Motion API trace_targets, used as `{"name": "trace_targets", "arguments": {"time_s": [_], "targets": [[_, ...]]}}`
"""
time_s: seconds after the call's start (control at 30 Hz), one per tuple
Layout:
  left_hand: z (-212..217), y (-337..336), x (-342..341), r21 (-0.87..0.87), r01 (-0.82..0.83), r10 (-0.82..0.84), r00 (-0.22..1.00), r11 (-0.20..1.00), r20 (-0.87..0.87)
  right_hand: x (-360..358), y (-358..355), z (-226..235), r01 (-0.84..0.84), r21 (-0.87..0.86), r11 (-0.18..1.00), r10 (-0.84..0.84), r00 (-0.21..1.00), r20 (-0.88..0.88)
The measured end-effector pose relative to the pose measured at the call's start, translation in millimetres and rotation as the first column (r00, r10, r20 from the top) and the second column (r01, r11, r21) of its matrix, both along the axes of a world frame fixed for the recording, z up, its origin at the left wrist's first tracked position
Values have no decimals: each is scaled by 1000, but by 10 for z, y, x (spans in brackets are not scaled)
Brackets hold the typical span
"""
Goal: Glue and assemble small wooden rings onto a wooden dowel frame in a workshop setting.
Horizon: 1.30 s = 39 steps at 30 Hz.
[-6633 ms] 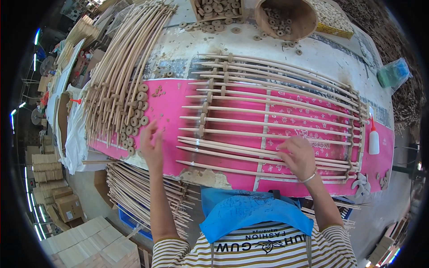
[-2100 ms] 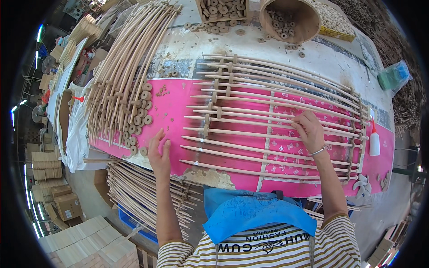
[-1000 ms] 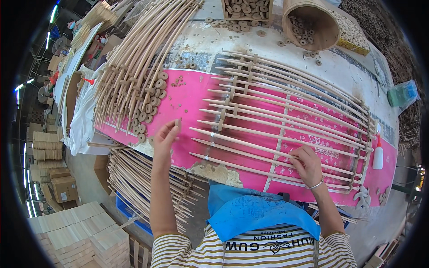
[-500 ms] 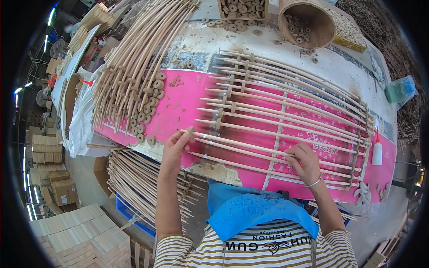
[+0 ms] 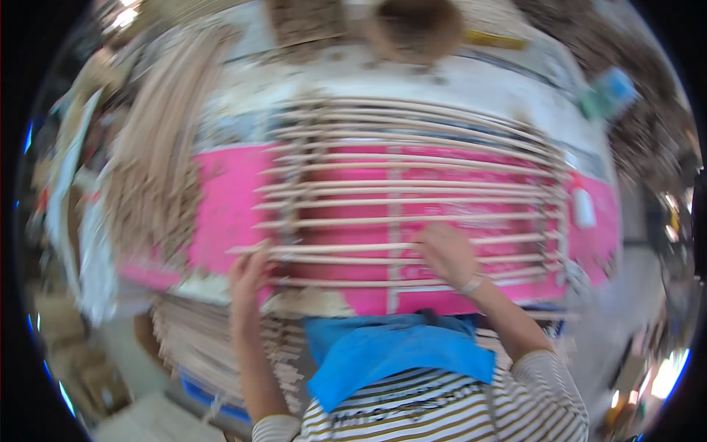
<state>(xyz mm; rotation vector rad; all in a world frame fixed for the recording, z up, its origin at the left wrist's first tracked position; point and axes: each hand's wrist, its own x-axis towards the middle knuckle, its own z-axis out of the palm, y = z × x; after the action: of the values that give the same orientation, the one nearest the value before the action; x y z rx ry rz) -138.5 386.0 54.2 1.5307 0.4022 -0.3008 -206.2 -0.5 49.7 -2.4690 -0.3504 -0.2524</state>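
Observation:
The picture is smeared by motion. My left hand (image 5: 249, 274) is at the near left, its fingers closed round the pointed end of a thin wooden stick (image 5: 339, 249). The tip pokes out to the left past my fingers. Any ring at that end is too blurred to make out. Farther along the same stick, my right hand (image 5: 445, 254) grips it with bent fingers. The stick lies level with a row of similar wooden sticks (image 5: 412, 201), laid side by side across a pink sheet (image 5: 232, 199). Small brown rings (image 5: 291, 184) sit near their left ends.
A large bundle of sticks (image 5: 158, 125) lies at the left. At the back stand a box (image 5: 305, 22) and a round tub (image 5: 414, 29). A white bottle (image 5: 584, 208) is to the right. More sticks (image 5: 202, 342) lie below the table edge.
The whole view has shifted, so the table things appear farther left. My left hand has moved toward me and left at the stick's end; the tip now shows beyond my fingers.

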Motion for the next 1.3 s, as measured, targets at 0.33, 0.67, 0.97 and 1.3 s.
{"name": "trace_targets", "arguments": {"time_s": [0.33, 0.67, 0.97, 1.3], "targets": [[-112, 100, 71, -54, 43, -41, 998, 998, 38, 40, -49, -8, 31, 124, 992, -28, 999, -23], [130, 406, -71, 548, -132, -166, 872, 826, 461, 72, -19, -5, 6, 98, 995, -1, 999, -46], [281, -113, 25, 886, -46, -651, 661, 462, 374, 73, -76, -7, 32, 136, 990, -17, 994, -108], [40, -175, 116, 880, -28, -663, 646, 474, 378, 106, -82, -29, 22, -43, 999, -22, 1000, 1]]}}
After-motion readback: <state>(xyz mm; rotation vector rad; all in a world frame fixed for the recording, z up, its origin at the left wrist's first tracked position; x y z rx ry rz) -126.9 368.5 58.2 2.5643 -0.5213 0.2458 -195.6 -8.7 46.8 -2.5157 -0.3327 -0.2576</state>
